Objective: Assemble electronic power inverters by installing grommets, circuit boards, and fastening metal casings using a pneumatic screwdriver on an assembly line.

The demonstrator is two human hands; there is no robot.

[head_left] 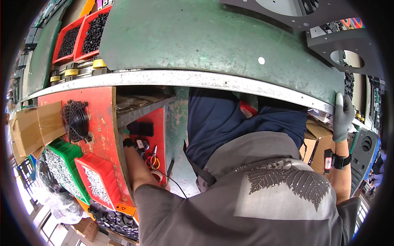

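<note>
My left hand [124,134] reaches into the red-walled compartment under the bench. The compartment's side panel hides most of it, so its fingers do not show. Near the left wrist, scissors [154,159] with orange handles lie on the red shelf [160,141], beside a flat black rectangular item [140,128] and a roll of tape [157,176]. My right hand [344,118], in a grey glove with pale fingertips, rests at the right end of the bench's metal edge [197,77]. One digit is stretched out over that edge, and nothing loose shows in the hand.
Red bins [93,33] of black parts stand back left. Lower left are a green bin [63,168] and a red bin [96,180] of small metal parts. Black wire ties [76,121] hang on the panel. A dark metal frame [344,49] lies on the green bench top [197,37].
</note>
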